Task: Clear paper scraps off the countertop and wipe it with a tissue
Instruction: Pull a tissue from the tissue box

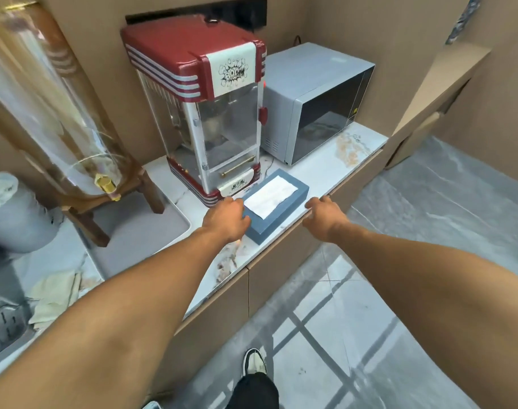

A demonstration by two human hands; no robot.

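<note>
Plain tan walls (pixel 355 19) rise behind the pale marbled counter (pixel 334 166) with tan cabinet fronts (pixel 278 278), above a glossy grey tiled floor (pixel 428 208).

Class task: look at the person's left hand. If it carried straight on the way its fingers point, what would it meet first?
The left hand sits at the near left end of the blue tissue box, fingers pointing away and slightly right. It would probably meet the white tissue on top first, or the red popcorn machine base; depth is unclear.

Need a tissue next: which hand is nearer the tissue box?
Left. The left hand rests against the near-left corner of the tissue box; the right hand is at the counter edge, apart from it.
</note>
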